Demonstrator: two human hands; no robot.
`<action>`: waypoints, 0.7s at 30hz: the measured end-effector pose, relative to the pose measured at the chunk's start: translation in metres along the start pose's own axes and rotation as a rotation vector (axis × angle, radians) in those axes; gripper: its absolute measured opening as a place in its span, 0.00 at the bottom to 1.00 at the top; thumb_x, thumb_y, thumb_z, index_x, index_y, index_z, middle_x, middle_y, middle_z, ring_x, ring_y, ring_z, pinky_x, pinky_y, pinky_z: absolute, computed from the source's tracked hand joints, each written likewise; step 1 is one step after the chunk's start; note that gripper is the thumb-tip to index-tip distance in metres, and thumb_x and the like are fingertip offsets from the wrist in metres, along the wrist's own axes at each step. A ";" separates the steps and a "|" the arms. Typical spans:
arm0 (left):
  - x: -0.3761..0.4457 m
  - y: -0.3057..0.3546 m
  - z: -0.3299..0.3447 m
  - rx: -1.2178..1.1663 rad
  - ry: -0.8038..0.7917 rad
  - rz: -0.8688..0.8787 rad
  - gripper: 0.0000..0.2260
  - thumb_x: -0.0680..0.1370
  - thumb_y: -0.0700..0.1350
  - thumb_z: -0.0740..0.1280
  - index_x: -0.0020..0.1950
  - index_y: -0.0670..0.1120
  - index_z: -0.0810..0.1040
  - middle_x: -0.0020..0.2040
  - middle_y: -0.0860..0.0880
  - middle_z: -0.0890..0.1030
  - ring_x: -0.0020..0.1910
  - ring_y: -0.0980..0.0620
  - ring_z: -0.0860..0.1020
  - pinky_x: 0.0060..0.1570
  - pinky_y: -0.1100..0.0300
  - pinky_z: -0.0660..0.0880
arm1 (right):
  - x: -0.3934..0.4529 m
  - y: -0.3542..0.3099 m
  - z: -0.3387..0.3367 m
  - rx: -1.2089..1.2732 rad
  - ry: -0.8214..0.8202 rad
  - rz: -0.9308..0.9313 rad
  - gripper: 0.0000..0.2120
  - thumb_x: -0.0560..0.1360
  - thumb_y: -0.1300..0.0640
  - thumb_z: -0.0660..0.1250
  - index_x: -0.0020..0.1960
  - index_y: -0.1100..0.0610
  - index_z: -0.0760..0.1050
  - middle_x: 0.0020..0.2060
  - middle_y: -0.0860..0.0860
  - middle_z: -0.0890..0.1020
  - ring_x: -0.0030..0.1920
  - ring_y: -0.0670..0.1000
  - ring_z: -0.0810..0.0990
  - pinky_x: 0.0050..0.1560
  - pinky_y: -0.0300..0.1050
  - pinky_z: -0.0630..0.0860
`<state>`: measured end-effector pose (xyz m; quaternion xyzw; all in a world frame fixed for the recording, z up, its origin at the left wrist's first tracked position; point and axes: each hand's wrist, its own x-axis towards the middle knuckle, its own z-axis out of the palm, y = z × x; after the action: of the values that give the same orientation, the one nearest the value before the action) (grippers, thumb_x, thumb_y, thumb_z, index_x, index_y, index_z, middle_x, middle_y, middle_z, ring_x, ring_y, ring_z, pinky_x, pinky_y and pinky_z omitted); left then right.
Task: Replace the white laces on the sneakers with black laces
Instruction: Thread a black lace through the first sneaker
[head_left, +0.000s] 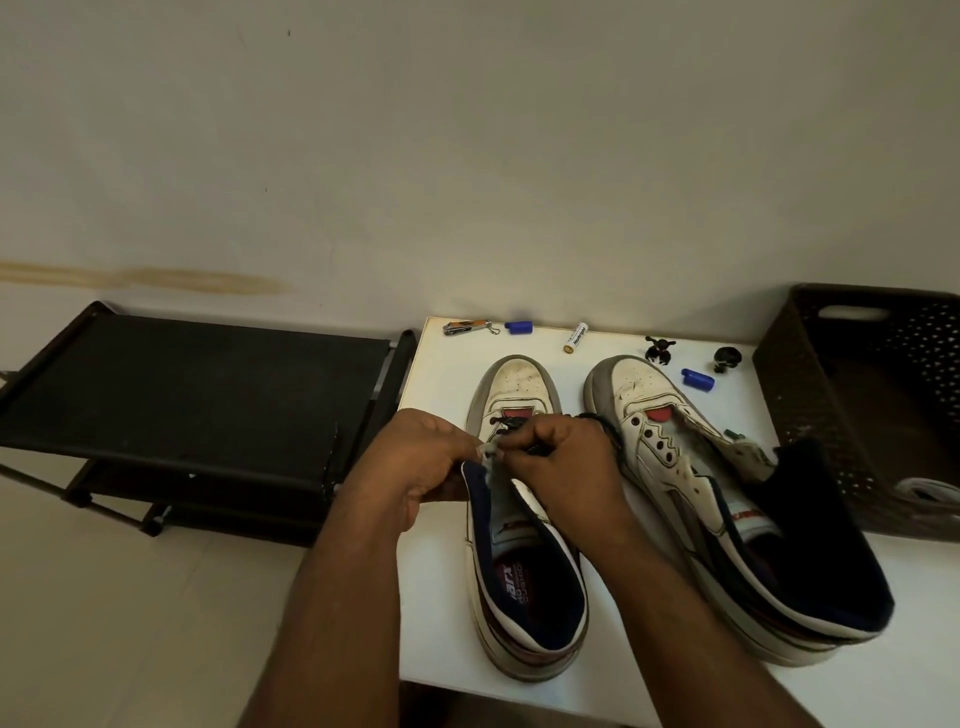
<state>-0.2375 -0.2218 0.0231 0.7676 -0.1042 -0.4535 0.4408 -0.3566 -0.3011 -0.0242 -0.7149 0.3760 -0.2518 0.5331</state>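
The black lace (506, 422) already crosses the lowest eyelets of the left sneaker (524, 525), which stands on the white table (436, 597). The upper eyelets of this shoe look still unthreaded. The right sneaker (727, 499), just beside it, shows bare eyelets and no lace, so I judge the task is less than half done. The right hand (563, 462) has its fingers curled and pinches the black lace above the tongue. The left hand (415, 457) has curled fingers too and grips the edge of the shoe upper. A brown basket (810, 395) stands at the right of the table.
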 end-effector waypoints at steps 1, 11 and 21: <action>0.000 0.000 0.000 0.006 0.002 0.003 0.02 0.72 0.30 0.70 0.43 0.35 0.82 0.33 0.44 0.81 0.22 0.57 0.78 0.25 0.64 0.75 | 0.000 -0.001 -0.001 -0.047 -0.012 -0.013 0.06 0.68 0.65 0.75 0.41 0.56 0.84 0.33 0.42 0.82 0.37 0.40 0.81 0.42 0.33 0.78; 0.001 0.000 -0.002 0.024 -0.020 -0.020 0.04 0.77 0.34 0.68 0.47 0.37 0.82 0.41 0.41 0.83 0.29 0.51 0.82 0.33 0.57 0.81 | 0.003 -0.004 -0.004 -0.222 -0.051 -0.040 0.04 0.69 0.62 0.74 0.43 0.55 0.85 0.36 0.43 0.83 0.39 0.41 0.80 0.44 0.37 0.78; -0.002 -0.003 0.004 0.033 -0.021 -0.020 0.09 0.80 0.34 0.62 0.45 0.40 0.80 0.40 0.43 0.81 0.25 0.54 0.80 0.28 0.61 0.78 | 0.004 -0.005 -0.003 -0.381 -0.105 -0.110 0.10 0.72 0.59 0.72 0.53 0.52 0.83 0.46 0.48 0.85 0.46 0.46 0.82 0.52 0.43 0.78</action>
<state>-0.2423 -0.2218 0.0212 0.7708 -0.1085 -0.4644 0.4224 -0.3553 -0.3049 -0.0188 -0.8343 0.3490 -0.1672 0.3926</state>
